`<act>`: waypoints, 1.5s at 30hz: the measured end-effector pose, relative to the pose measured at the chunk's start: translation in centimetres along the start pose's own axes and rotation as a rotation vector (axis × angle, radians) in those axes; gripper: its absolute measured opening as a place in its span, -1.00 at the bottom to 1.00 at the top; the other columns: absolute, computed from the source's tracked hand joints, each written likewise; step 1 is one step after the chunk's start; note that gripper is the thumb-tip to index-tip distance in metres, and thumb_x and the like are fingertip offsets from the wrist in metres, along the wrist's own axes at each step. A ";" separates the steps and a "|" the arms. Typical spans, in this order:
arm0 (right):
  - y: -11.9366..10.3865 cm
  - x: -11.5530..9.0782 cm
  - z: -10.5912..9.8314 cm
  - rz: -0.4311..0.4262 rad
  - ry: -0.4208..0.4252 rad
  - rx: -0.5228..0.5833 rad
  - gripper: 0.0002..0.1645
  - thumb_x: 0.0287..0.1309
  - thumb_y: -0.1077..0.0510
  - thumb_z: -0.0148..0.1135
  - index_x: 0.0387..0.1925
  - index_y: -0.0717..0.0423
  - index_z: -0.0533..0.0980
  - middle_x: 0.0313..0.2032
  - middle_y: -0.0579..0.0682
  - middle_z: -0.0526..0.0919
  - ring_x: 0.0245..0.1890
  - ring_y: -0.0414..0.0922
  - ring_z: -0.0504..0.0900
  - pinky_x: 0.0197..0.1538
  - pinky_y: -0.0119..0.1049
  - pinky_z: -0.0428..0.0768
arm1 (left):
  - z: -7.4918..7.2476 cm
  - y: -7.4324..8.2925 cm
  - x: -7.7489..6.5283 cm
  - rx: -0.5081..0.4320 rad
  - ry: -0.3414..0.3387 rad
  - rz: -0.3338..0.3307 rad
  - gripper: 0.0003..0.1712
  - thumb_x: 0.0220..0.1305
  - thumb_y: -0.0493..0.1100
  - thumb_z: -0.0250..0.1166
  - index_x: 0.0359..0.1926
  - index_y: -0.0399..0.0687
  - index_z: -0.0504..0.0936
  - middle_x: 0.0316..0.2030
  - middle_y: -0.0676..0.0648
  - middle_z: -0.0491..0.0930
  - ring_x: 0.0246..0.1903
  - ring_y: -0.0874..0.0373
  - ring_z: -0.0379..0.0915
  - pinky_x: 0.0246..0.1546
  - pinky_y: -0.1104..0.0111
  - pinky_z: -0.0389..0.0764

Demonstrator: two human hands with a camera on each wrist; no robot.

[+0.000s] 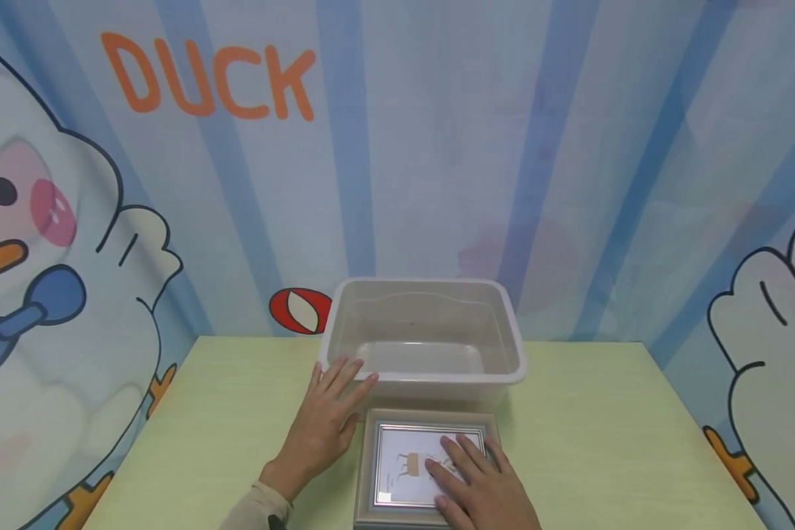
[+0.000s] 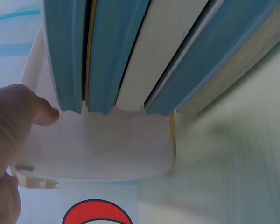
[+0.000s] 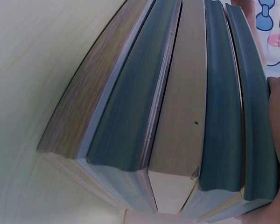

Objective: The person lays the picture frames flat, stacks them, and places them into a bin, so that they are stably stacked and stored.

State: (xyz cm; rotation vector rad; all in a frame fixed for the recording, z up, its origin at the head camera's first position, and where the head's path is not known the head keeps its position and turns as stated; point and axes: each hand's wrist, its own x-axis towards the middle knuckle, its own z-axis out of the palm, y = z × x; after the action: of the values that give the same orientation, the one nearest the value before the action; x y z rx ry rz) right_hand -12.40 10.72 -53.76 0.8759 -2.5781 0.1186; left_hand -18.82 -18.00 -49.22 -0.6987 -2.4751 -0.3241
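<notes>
A stack of several picture frames (image 1: 369,471) lies on the table in front of a white plastic bin (image 1: 430,378). The top one has a silvery-beige border around a white print with a small brown drawing. My right hand (image 1: 483,487) rests flat on its glass, fingers spread. To the left of the stack, my left hand (image 1: 324,423) reaches forward with fingers spread, the fingertips at the bin's near left rim. Both wrist views show the stacked frames (image 2: 135,60) (image 3: 179,112) from the side, with blue-green, cream and wood-toned edges. The bin's inside looks bare.
The pale green table (image 1: 609,442) extends to both sides of the stack. Behind the bin hangs a striped blue curtain (image 1: 430,147) with cartoon ducks, close to the table's back edge.
</notes>
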 end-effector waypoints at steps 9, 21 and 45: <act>0.0 0.0 0.2 -0.005 0.026 -0.019 -0.50 0.35 -0.34 -0.02 0.22 -0.43 0.54 0.32 -0.14 0.54 0.33 -0.08 0.50 0.33 0.06 0.27 | -0.2 0.9 0.1 0.020 -0.014 -0.002 -0.19 -0.01 -0.29 0.53 0.31 0.17 0.51 0.34 -0.14 0.47 0.38 -0.20 0.30 0.35 -0.32 0.24; 0.0 0.1 -0.9 0.036 -0.082 0.109 -0.49 0.37 -0.34 -0.06 0.21 -0.39 0.55 0.35 -0.10 0.50 0.41 0.01 0.41 0.37 0.26 0.30 | -0.1 0.5 -0.2 0.020 -0.034 -0.014 -0.25 0.11 -0.26 0.45 0.34 0.19 0.49 0.43 -0.12 0.36 0.44 -0.17 0.22 0.43 -0.25 0.16; 3.5 -2.0 0.8 0.951 -0.256 1.320 0.02 0.47 -0.34 -0.31 0.51 0.40 -0.17 0.21 0.55 0.37 0.08 0.31 0.62 0.16 0.27 0.57 | 1.9 5.6 -6.6 -1.120 -0.342 -1.019 0.09 0.44 0.26 0.03 0.50 -0.48 -0.26 0.32 -0.71 0.12 0.24 -0.56 0.30 0.00 -0.19 0.65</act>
State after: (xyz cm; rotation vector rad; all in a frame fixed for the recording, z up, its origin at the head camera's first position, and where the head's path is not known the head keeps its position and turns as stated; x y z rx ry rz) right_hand -13.36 14.43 -55.13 -0.1833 -2.6856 2.2041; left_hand -11.91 -15.35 -54.04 0.2816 -2.6036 -2.1863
